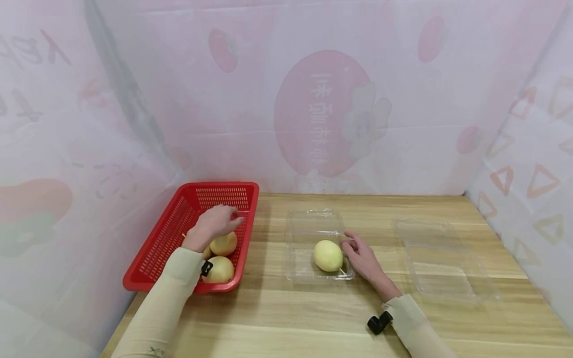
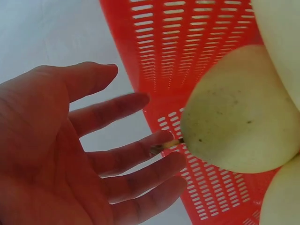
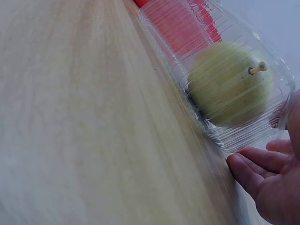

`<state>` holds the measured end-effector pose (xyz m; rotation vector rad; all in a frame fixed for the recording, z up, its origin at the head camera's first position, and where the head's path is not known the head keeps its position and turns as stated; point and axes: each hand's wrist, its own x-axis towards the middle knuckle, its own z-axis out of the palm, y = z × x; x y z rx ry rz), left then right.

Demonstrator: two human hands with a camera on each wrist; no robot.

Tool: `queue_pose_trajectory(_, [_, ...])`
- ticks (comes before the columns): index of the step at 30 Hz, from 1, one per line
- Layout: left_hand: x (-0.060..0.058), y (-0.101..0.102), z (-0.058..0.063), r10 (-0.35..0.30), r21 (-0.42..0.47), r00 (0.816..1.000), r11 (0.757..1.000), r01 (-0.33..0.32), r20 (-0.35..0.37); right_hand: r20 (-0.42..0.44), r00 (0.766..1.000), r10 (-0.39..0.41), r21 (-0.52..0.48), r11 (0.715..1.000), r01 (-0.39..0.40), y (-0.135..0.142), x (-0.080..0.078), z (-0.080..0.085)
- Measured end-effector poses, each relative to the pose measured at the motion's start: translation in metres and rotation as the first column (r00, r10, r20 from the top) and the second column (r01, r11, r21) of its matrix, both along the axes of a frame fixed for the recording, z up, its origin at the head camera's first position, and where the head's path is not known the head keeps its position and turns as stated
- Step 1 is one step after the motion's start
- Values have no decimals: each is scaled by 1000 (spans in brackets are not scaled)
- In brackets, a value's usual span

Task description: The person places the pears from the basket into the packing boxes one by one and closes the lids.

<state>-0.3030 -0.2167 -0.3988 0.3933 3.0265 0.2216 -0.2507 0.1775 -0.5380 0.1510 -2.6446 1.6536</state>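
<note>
My left hand (image 1: 216, 226) is over the red basket (image 1: 250, 233), palm toward several pale yellow pears. In the left wrist view its fingers are spread and loosely bent, with fingertips right at the stem of one pear (image 2: 239, 112). Nothing is held in it. To the right, another yellow pear (image 1: 328, 255) lies in a clear plastic clamshell box (image 1: 297, 271) with its lid laid back. My right hand (image 1: 363, 258) rests at the box's right side, relaxed fingers along the rim and low corner, as the right wrist view shows.
A second clear plastic box (image 1: 440, 271) stands open on the wooden table (image 1: 268, 318), right of my right hand. Printed fabric (image 1: 250, 114) encloses the back and both sides. The basket sits at the table's left edge.
</note>
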Motion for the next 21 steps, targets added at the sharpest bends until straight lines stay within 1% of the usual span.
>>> queue_pose_trajectory(3, [-3,-4,-4,-29,5,999,1000,29,14,6,1000,-2,-4,1000,2,-2,3,5])
queue_pose_trajectory(5, [-5,-7,-7,-32,8,999,999,32,38,10,1000,5,-9,1000,-5,-4,7,13])
queue_pose_trajectory(8, [-6,-11,-11,-21,-1,997,1000,21,78,17,1000,20,-14,1000,-19,-7,13,26])
queue_pose_trajectory(10, [-8,-13,-14,-15,-5,995,1000,16,97,11,1000,26,-8,1000,-26,-7,14,30])
queue_pose_trajectory(12, [-10,-14,-17,-15,-8,994,1000,16,105,10,1000,21,-7,1000,-21,-6,13,27])
queue_pose_trajectory(17, [-12,-18,-23,-8,-10,990,1000,10,144,-1,1000,5,0,1000,-5,-4,2,5])
queue_pose_trajectory(21, [-12,-20,-26,15,-21,980,1000,-12,197,-15,1000,10,-4,1000,-10,-3,-1,-1])
